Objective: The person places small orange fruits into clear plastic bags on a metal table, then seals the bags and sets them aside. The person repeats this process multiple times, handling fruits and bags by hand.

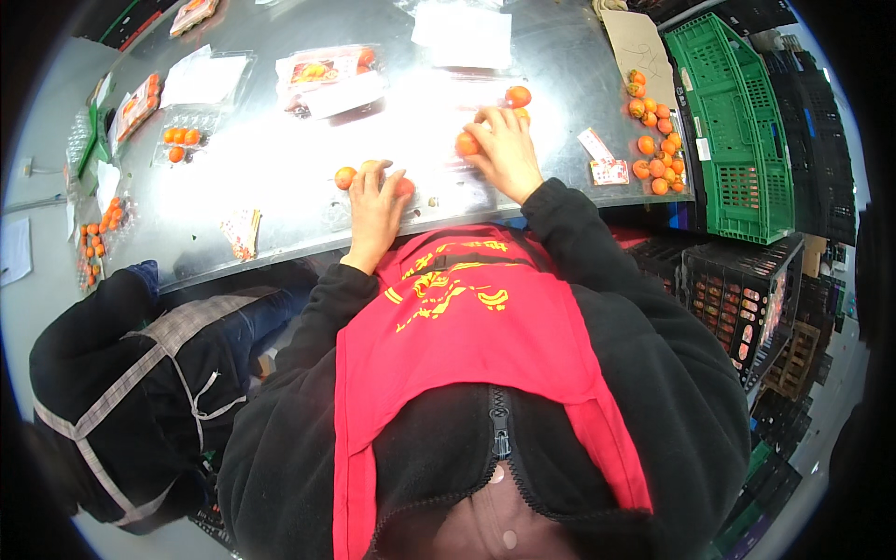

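My left hand [376, 206] is palm down at the table's near side, its fingers bent over orange fruits that look like persimmons. One fruit [404, 187] shows by its thumb and forefinger, and another fruit [345, 178] lies just left of the fingers. Glare hides whether the left fingers grip or only touch. Farther right, my right hand [507, 150] has a fruit [467, 144] between thumb and fingers. Beyond its knuckles sits a redder fruit [518, 96], with one more partly hidden beside it. Bright glare washes out whatever lies under both hands.
Loose fruits [656, 166] lie at the right table edge beside a green crate [735, 133]. A labelled pack [329, 77], a clear tray [183, 136] and printed labels [241, 234] are on the metal table [294, 168]. At left stands another person [140, 392] in a checked apron.
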Motion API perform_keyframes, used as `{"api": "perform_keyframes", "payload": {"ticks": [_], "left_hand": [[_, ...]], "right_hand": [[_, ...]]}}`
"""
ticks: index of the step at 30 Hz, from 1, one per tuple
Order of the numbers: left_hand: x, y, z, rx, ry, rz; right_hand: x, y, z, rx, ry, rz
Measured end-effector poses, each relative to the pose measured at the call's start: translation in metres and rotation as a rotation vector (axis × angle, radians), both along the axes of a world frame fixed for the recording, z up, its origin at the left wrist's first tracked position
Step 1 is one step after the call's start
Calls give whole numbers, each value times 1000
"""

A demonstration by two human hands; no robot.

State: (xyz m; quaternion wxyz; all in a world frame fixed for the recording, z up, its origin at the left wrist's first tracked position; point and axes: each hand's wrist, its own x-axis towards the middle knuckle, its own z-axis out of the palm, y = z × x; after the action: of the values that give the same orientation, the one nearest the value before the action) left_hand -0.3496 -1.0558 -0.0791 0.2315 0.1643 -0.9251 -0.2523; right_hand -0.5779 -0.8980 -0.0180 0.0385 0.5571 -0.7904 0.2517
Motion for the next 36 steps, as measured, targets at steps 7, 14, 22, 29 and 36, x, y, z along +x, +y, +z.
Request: {"api": "perform_keyframes", "payload": {"ticks": [7,14,22,29,36], "left_hand": [[-26,1,43,863,96,86],[-45,29,97,1423,71,-207],[-45,38,100,1534,123,-157],[-45,48,99,1392,143,-143],[-44,45,98,1399,143,-137]], "right_hand": [[12,5,19,-237,-566,33],[42,12,39,-258,-852,111],[49,14,62,-262,-753,100],[61,13,80,-132,-1013,-75],[55,12,57,-282,-1199,70]]}}
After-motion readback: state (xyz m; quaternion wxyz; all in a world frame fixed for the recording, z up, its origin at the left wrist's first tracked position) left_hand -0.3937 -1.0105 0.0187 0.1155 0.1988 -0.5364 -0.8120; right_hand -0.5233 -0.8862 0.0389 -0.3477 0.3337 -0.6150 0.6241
